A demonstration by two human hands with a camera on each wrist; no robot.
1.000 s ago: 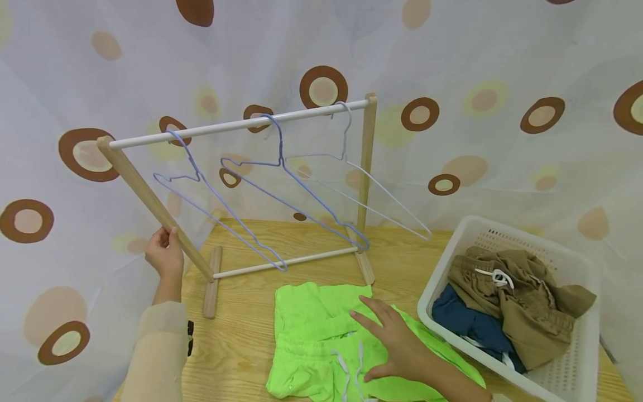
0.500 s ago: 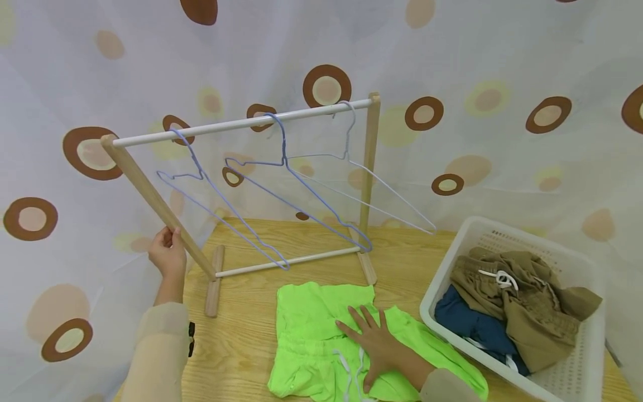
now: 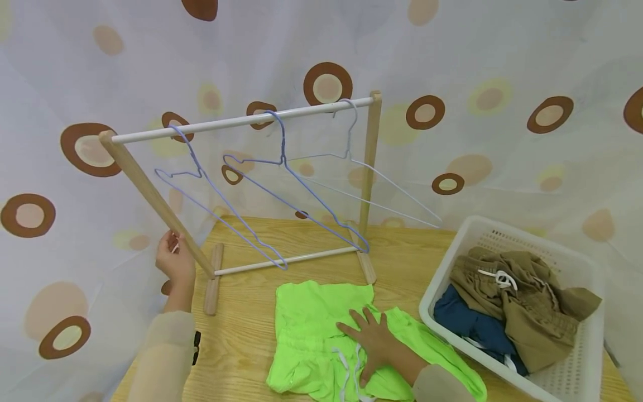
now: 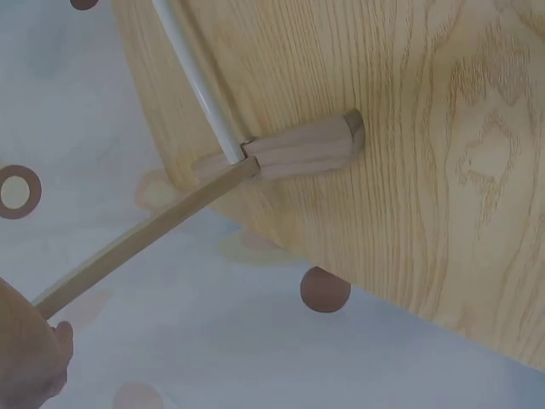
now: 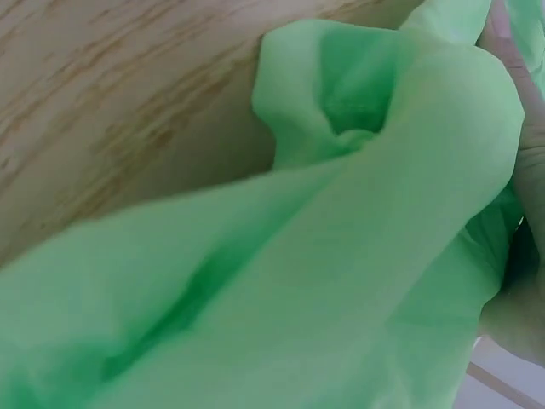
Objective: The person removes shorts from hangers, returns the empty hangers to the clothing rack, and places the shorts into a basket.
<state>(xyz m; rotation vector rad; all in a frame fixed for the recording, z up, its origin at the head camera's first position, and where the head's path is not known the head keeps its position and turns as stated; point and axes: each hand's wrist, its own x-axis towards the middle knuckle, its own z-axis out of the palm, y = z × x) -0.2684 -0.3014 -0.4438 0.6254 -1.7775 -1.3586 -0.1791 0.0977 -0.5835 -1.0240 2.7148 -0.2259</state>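
Lime-green drawstring pants (image 3: 301,318) lie partly folded on the wooden table, with white cords at the waistband. My right hand (image 3: 377,340) rests palm down on them, fingers spread. Their bunched fabric (image 5: 341,239) fills most of the right wrist view, with part of that hand at its right edge. My left hand (image 3: 176,257) holds the left wooden post (image 3: 150,192) of a small clothes rack with curled fingers, low on the post. Two blue wire hangers (image 3: 193,159) (image 3: 282,139) and one pale hanger (image 3: 350,134) hang from the white top rail (image 3: 221,124).
To the right stands a white plastic basket (image 3: 437,279) with brown shorts (image 3: 532,301) and a dark blue garment (image 3: 467,312) inside. A dotted curtain (image 3: 502,44) closes off the back and left. The table's left edge (image 4: 409,315) runs close beside the rack's foot (image 4: 306,149).
My right hand has come down from above the pants and now lies spread on them. My left hand has shifted slightly down and right along the post. The pale hanger has swung a little.
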